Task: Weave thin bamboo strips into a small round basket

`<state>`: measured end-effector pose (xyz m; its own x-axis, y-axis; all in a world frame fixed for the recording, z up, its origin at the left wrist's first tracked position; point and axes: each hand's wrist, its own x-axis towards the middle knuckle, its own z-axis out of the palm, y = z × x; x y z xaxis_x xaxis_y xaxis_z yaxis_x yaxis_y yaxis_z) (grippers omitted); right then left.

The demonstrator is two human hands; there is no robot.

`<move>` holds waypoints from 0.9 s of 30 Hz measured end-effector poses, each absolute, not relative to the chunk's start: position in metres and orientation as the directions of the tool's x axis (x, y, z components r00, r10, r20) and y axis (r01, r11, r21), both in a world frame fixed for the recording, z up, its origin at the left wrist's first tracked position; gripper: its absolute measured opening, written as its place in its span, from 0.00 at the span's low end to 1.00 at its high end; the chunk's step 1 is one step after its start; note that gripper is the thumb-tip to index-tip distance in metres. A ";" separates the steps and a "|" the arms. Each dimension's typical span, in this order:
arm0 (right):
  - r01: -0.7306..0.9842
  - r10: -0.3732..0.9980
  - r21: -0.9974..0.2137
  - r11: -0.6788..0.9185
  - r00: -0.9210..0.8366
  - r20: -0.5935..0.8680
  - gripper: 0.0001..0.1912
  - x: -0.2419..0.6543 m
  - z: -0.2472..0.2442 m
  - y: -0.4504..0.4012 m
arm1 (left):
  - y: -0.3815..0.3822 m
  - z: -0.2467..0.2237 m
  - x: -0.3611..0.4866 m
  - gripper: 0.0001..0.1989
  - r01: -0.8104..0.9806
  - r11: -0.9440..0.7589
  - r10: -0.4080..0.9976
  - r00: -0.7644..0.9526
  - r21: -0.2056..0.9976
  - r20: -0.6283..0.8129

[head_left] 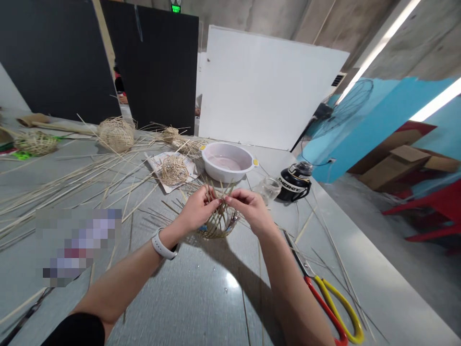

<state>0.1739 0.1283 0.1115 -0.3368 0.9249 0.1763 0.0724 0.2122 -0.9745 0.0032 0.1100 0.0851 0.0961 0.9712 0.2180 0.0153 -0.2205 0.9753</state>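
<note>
A small, partly woven basket (215,230) of thin bamboo strips stands on the grey table in front of me, its loose strip ends sticking up and out. My left hand (199,207) grips strips at the basket's upper left, thumb and fingers pinched together. From the other side, my right hand (248,207) pinches strips at the top, its fingertips close to the left thumb. Inside or behind the weave shows something blue and something shiny, too small to name. The exact strips between my fingers are partly hidden.
Behind the basket are a white basin (227,168) of water, a glass jar (270,189) and a black jug (295,181). Large scissors (324,293) with red and yellow handles lie at right. Woven pieces, including a round basket (115,134), and long loose strips (90,180) cover the left.
</note>
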 end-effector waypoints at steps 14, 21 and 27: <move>0.043 0.961 -0.977 0.207 -0.196 0.195 0.16 0.169 0.098 0.136 | 0.112 0.084 0.004 0.12 -0.037 -0.171 0.985 -0.001 0.985 0.171; 0.181 0.961 -0.949 0.259 -0.147 0.234 0.15 0.164 0.099 0.133 | 0.113 0.082 0.007 0.11 -0.051 -0.244 0.968 -0.079 0.968 0.240; 0.177 0.949 -0.944 0.278 -0.206 0.241 0.14 0.166 0.104 0.132 | 0.115 0.080 0.007 0.12 -0.145 -0.197 0.979 -0.087 0.970 0.186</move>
